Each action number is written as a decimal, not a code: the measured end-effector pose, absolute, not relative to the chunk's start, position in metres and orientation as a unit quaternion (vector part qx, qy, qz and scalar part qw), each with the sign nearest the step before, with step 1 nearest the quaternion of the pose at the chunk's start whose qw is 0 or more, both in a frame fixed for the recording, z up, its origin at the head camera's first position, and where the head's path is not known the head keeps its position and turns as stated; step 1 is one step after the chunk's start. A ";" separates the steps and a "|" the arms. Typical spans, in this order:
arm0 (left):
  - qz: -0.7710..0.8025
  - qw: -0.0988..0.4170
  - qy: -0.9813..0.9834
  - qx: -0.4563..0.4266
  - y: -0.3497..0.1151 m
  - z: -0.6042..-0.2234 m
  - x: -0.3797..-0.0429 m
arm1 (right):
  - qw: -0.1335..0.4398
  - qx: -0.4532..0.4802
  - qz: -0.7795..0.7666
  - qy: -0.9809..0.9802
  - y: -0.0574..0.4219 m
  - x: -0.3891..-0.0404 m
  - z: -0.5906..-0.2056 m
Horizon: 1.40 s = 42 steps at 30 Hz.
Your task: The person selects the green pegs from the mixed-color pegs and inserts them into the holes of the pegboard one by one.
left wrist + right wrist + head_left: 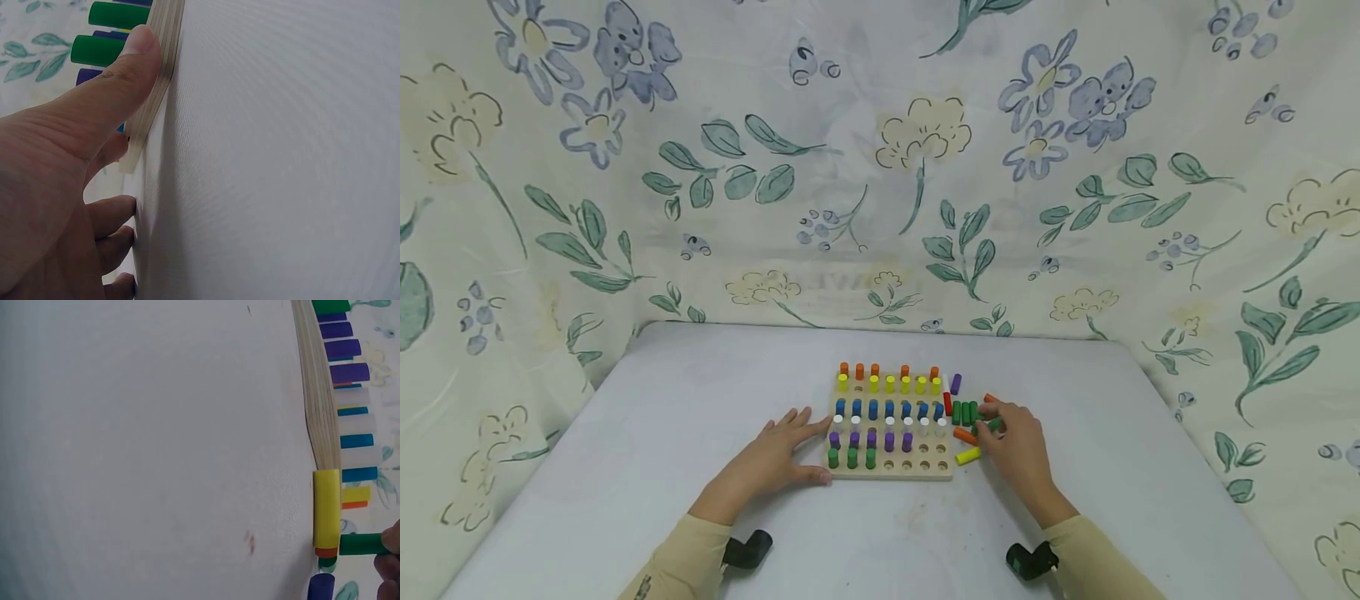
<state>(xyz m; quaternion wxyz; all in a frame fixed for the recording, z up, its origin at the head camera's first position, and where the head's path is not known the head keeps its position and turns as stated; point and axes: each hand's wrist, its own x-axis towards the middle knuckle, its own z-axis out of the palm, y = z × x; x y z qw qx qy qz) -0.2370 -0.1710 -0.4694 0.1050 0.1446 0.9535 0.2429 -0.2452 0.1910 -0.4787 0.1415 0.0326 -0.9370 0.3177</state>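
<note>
The right hand (389,565), partly visible at the edge, pinches a green peg (360,544) with its fingertips. Beside that peg's free end, a yellow peg (326,509) lies near the corner of the wooden board (319,394), where purple pegs (342,349), white pegs (361,455) and blue pegs (360,474) stand. A reddish smudge (250,542) marks the white tabletop (156,450).

Free tabletop (891,533) before the pegboard (891,477), loose pegs (966,413) at its right.
</note>
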 end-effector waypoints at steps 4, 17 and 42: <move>0.240 0.105 0.954 0.144 -0.171 -0.469 -0.237 | 0.139 0.037 0.329 -0.933 0.189 -0.244 -0.478; 0.239 0.108 0.955 0.140 -0.171 -0.471 -0.237 | 0.161 0.078 0.341 -0.923 0.180 -0.238 -0.481; 0.242 0.098 0.954 0.145 -0.170 -0.472 -0.236 | 0.140 0.110 0.344 -0.922 0.158 -0.223 -0.482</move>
